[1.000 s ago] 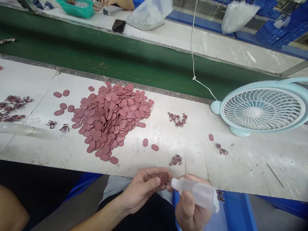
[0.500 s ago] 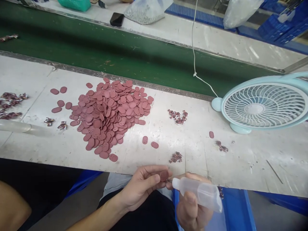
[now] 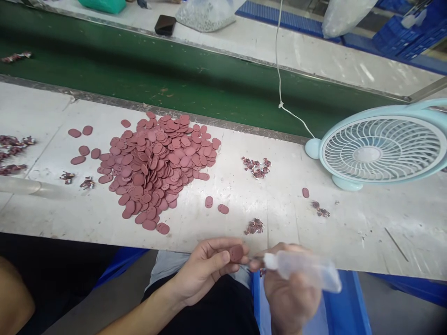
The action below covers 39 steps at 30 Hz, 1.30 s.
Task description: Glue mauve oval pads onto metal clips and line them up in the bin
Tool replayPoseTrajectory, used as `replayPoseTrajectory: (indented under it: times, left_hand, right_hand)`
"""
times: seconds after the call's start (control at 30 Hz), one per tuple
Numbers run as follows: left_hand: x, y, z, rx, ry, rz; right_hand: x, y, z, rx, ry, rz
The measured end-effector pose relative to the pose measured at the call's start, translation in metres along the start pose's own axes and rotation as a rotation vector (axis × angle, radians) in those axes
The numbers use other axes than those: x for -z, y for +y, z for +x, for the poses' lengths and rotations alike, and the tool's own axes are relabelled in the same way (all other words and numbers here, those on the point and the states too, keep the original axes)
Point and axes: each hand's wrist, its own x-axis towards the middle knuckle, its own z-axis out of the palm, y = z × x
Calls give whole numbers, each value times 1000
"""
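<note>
My left hand point(image 3: 209, 265) pinches an oval reddish-brown disc point(image 3: 236, 253) between thumb and fingers, just past the table's front edge. Small dark marks or holes show on the disc's face. My right hand point(image 3: 291, 298), blurred by motion, is wrapped round a translucent squeeze bottle point(image 3: 307, 267) with a white cap. The bottle lies nearly level, its thin tip pointing left towards the disc, a little apart from it. On the white table point(image 3: 209, 228), a big heap of the same discs point(image 3: 157, 163) lies ahead and to the left.
Small clusters of brown bits point(image 3: 256, 167) lie on the table. A light-blue fan point(image 3: 380, 149) stands at the right, its white cord point(image 3: 279, 70) running upward. Beyond runs a green belt point(image 3: 195, 83). A blue bin point(image 3: 349, 302) is below my right hand.
My right hand and the bottle have moved right, drawing the tip away from the disc. The disc's face has tipped more towards me. The view has shifted slightly.
</note>
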Motion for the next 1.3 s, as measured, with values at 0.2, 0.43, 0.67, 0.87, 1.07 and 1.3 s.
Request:
replayPoseTrajectory:
  times: [0.2, 0.43, 0.67, 0.87, 1.07, 1.3]
  left_hand:
    - [2, 6, -2, -10, 18, -1]
    - [11, 7, -1, -9, 87, 17]
    - [13, 12, -2, -19, 133, 25]
    - [10, 11, -3, -6, 122, 30]
    - [9, 10, -4, -5, 125, 36]
    - [8, 11, -4, -36, 132, 57]
  right_hand:
    - [77, 16, 73, -366, 11, 1414]
    - [105, 37, 86, -327, -155, 1460]
    - [42, 12, 55, 67, -74, -315]
    - [22, 9, 79, 252, -380, -1078]
    - [21, -1, 94, 187, -358, -1064]
    - [23, -21, 78, 6, -59, -708]
